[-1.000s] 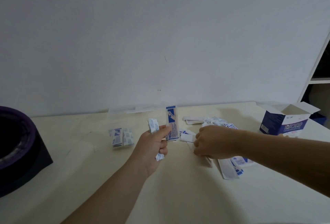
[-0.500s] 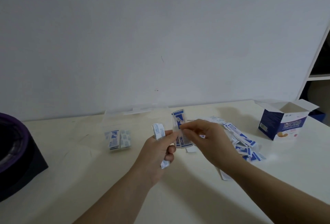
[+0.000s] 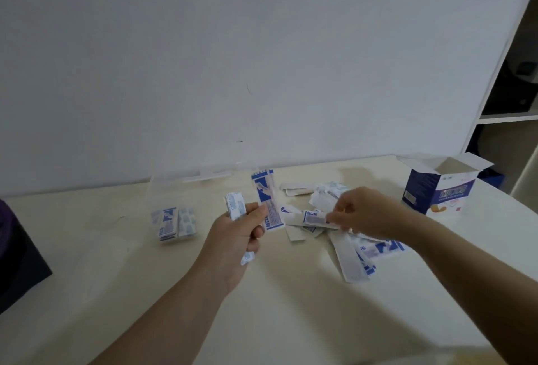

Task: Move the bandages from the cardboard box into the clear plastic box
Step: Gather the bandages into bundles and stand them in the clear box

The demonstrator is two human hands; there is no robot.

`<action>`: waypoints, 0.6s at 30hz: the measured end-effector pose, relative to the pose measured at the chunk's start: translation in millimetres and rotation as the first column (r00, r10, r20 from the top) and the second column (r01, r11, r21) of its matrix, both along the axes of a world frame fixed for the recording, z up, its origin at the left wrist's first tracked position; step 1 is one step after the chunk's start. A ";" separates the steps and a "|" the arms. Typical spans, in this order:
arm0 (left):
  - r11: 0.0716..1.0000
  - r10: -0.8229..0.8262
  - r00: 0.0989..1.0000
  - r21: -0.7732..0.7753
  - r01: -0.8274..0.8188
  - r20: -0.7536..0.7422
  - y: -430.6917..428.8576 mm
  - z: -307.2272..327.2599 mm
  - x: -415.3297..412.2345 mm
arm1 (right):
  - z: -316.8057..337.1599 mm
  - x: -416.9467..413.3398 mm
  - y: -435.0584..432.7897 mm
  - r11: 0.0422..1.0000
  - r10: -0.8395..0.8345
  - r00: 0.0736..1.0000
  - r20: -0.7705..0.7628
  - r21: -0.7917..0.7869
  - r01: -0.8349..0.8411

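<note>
my left hand (image 3: 241, 236) is curled round a small bundle of bandages (image 3: 234, 209), with the thumb pinning one long blue-and-white strip (image 3: 267, 204) upright against the fingers. my right hand (image 3: 369, 213) pinches the end of a single wrapped bandage (image 3: 316, 218) between thumb and fingertips, held roughly level and pointing toward the left hand. i judge i am gathering strips into one stack before carrying them over. under and just beside the right hand the loose pile (image 3: 353, 257) lies scattered on the cream table (image 3: 116, 292), out of the carton but not yet stowed. these paper-wrapped strips look nearly weightless, thin and floppy along their length, and i expect the slick wrappers to slide on each other. so i would take each one by a short end or across its middle, press it flat face to face with the bundle, and keep the thumb firm so the stack does not fan out. the clear plastic box (image 3: 155, 198) sits to the left of my left hand, near the wall, with a few bandages already lying in it. the cardboard box (image 3: 422, 190) stands upright at the far right with its flaps open; i cannot tell whether anything is left inside. a dark purple object (image 3: 17, 251) sits at the table's left edge.
</note>
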State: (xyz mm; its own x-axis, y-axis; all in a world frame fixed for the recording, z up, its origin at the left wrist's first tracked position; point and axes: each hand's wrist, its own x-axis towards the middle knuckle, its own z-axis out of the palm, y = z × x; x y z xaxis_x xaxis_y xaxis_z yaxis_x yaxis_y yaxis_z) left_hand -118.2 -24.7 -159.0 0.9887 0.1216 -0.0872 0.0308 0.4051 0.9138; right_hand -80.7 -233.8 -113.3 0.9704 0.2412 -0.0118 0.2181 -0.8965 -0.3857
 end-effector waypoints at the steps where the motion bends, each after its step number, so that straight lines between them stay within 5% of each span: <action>1: 1.000 0.001 1.000 -0.005 -0.001 -0.009 -0.2 -0.5 0.2 | -4.3 -2.2 -4.3 0.983 -0.009 0.999 -0.041 -0.182 0.001; 4: 1.000 -0.006 1.000 -0.002 0.005 -0.025 -1.4 -2.4 -0.9 | -23.1 -10.6 -8.5 0.940 -0.062 0.996 -0.061 -0.339 0.038; 12: 1.000 0.017 0.999 0.000 -0.017 -0.039 0.1 -0.5 -3.1 | -28.9 -2.2 -13.4 0.993 -0.032 0.981 -0.193 -0.120 0.009; 15: 1.000 0.023 0.999 -0.006 -0.023 -0.046 1.9 -0.4 -2.0 | -34.0 2.6 -22.9 0.974 -0.014 0.928 -0.373 0.206 0.098; 18: 1.000 0.024 0.998 -0.002 -0.024 -0.054 1.7 -1.0 -1.5 | -35.4 0.3 -28.4 0.818 0.151 0.800 -0.580 0.528 0.229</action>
State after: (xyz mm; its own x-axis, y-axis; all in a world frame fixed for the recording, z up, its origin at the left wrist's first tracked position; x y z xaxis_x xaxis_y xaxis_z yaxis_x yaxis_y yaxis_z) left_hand -119.7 -23.1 -160.0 0.9794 0.1448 -0.1404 0.0700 0.4089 0.9099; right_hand -80.3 -262.2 -148.7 0.8254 0.3500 -0.4430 -0.2441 -0.4864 -0.8390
